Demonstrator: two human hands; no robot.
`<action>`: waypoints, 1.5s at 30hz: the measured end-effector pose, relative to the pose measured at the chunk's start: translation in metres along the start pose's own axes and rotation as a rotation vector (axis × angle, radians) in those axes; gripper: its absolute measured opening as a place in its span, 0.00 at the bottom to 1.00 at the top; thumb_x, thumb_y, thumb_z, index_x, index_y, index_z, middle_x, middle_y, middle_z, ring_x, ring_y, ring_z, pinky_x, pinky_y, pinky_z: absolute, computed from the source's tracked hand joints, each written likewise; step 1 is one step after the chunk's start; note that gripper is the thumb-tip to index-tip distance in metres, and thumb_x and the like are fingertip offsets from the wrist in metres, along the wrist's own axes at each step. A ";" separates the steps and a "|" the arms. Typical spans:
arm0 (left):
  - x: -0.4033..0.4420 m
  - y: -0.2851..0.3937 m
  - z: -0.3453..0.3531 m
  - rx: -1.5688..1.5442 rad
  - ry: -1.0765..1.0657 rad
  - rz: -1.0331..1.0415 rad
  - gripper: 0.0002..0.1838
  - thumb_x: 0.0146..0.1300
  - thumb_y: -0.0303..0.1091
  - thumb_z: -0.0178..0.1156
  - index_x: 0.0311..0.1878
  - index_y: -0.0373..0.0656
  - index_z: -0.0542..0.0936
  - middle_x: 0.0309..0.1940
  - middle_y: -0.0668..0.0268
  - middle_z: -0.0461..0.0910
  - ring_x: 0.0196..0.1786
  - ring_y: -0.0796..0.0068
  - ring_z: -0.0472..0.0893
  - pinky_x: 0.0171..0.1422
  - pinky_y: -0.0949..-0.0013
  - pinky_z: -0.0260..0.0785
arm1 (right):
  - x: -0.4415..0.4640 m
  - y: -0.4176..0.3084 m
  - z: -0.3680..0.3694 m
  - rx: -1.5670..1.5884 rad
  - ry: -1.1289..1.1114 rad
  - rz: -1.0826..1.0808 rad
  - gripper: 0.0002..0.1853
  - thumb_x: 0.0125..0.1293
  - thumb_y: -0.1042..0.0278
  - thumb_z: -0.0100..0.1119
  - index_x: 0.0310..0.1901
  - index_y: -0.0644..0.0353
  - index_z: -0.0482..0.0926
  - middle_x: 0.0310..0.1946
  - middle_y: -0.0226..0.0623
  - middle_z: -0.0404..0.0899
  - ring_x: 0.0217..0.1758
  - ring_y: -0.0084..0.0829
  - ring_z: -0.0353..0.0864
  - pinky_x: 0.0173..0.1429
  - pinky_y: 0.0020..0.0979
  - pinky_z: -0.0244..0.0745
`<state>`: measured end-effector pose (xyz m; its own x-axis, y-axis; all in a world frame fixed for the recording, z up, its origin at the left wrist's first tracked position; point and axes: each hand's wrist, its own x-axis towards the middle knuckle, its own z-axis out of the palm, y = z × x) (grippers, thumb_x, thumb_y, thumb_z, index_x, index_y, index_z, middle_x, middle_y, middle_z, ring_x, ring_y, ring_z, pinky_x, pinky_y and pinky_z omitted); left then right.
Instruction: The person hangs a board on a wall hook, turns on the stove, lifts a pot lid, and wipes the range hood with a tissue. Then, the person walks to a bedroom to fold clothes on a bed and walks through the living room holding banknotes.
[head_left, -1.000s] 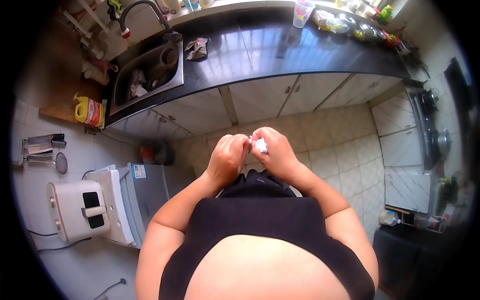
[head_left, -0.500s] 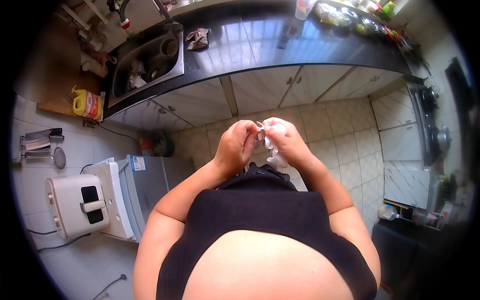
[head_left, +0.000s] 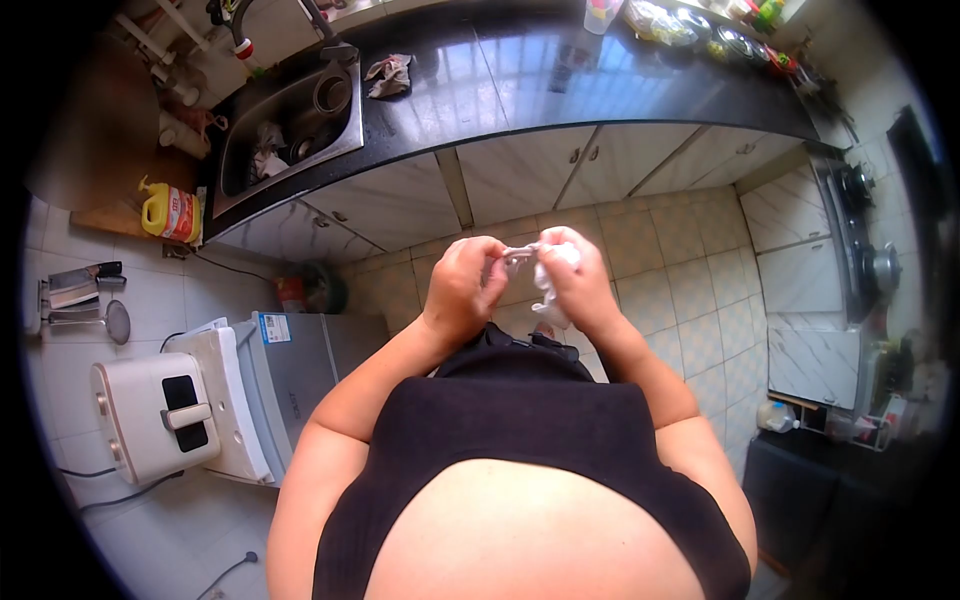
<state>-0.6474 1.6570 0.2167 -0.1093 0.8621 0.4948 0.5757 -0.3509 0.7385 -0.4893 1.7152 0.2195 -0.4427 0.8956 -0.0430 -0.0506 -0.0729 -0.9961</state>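
Above the tiled floor, in front of my body, my left hand (head_left: pixel 464 290) pinches one end of a thin, light strip of material. The other end runs to my right hand (head_left: pixel 580 281), whose fingers are closed round a crumpled white cloth or tissue (head_left: pixel 549 306). Part of this white material hangs down below my right fingers. A short stretch of the strip spans the small gap between the two hands. Its exact material is too small to tell.
Beyond my hands runs a black countertop (head_left: pixel 440 105) with a sink (head_left: pixel 290 140) and a crumpled rag (head_left: pixel 389 75). A yellow jug (head_left: pixel 172 212) is at the left, above a white appliance (head_left: pixel 150 415). A stove (head_left: pixel 850 240) stands at the right.
My hands have drawn slightly apart, and a strip now shows between them. More of the white material hangs from my right hand than a second ago.
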 end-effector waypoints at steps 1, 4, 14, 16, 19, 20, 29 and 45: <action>-0.002 -0.003 -0.001 -0.050 0.013 -0.084 0.07 0.52 0.22 0.56 0.35 0.37 0.71 0.30 0.58 0.77 0.34 0.59 0.77 0.40 0.65 0.69 | 0.001 0.000 -0.005 0.196 0.026 0.102 0.06 0.64 0.68 0.52 0.36 0.61 0.72 0.24 0.24 0.71 0.26 0.14 0.68 0.29 0.19 0.65; -0.003 -0.009 0.000 -0.299 -0.021 -0.154 0.04 0.58 0.22 0.53 0.37 0.37 0.71 0.33 0.63 0.78 0.36 0.75 0.77 0.44 0.73 0.70 | 0.002 0.000 -0.010 0.265 -0.007 0.076 0.06 0.65 0.67 0.52 0.38 0.61 0.72 0.26 0.24 0.71 0.28 0.12 0.68 0.31 0.18 0.64; -0.008 -0.003 0.011 -0.628 0.068 -0.403 0.04 0.62 0.24 0.55 0.39 0.37 0.73 0.33 0.68 0.78 0.36 0.83 0.77 0.42 0.79 0.69 | -0.008 0.000 0.012 -0.137 0.017 -0.130 0.12 0.55 0.71 0.66 0.39 0.65 0.78 0.30 0.33 0.80 0.33 0.20 0.77 0.38 0.23 0.72; -0.010 -0.002 0.013 -0.642 0.080 -0.384 0.06 0.61 0.24 0.56 0.40 0.37 0.73 0.33 0.68 0.78 0.36 0.83 0.77 0.42 0.78 0.69 | -0.009 0.001 0.016 -0.284 0.120 -0.206 0.08 0.53 0.71 0.66 0.31 0.66 0.80 0.27 0.38 0.80 0.29 0.26 0.78 0.36 0.26 0.72; -0.008 0.003 0.012 -0.670 0.082 -0.374 0.10 0.59 0.21 0.58 0.43 0.37 0.72 0.36 0.67 0.76 0.39 0.81 0.77 0.45 0.77 0.70 | -0.005 0.003 0.013 -0.308 0.151 -0.294 0.08 0.54 0.71 0.64 0.32 0.67 0.79 0.28 0.39 0.80 0.29 0.28 0.78 0.35 0.26 0.72; -0.007 0.002 0.010 -0.652 0.040 -0.365 0.11 0.59 0.21 0.58 0.44 0.37 0.71 0.37 0.66 0.76 0.40 0.81 0.77 0.46 0.77 0.70 | -0.005 0.002 0.013 -0.342 0.141 -0.344 0.08 0.55 0.70 0.63 0.32 0.67 0.79 0.27 0.39 0.79 0.29 0.27 0.78 0.35 0.26 0.72; -0.007 0.004 0.011 -0.599 0.008 -0.296 0.17 0.56 0.18 0.57 0.49 0.39 0.69 0.34 0.68 0.74 0.37 0.82 0.74 0.43 0.77 0.68 | -0.010 0.014 0.018 0.213 0.062 0.039 0.08 0.61 0.68 0.59 0.33 0.65 0.78 0.27 0.29 0.78 0.31 0.16 0.74 0.35 0.20 0.70; -0.010 0.001 0.019 -0.643 -0.085 -0.273 0.17 0.57 0.16 0.54 0.48 0.41 0.64 0.38 0.67 0.71 0.40 0.81 0.73 0.46 0.75 0.68 | -0.015 0.018 0.000 -0.238 0.109 -0.265 0.07 0.57 0.70 0.59 0.36 0.64 0.79 0.30 0.35 0.79 0.31 0.24 0.77 0.37 0.24 0.72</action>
<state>-0.6304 1.6546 0.2040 -0.1025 0.9665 0.2353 -0.0593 -0.2421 0.9684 -0.4838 1.7001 0.2022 -0.3432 0.9122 0.2240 0.0643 0.2608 -0.9633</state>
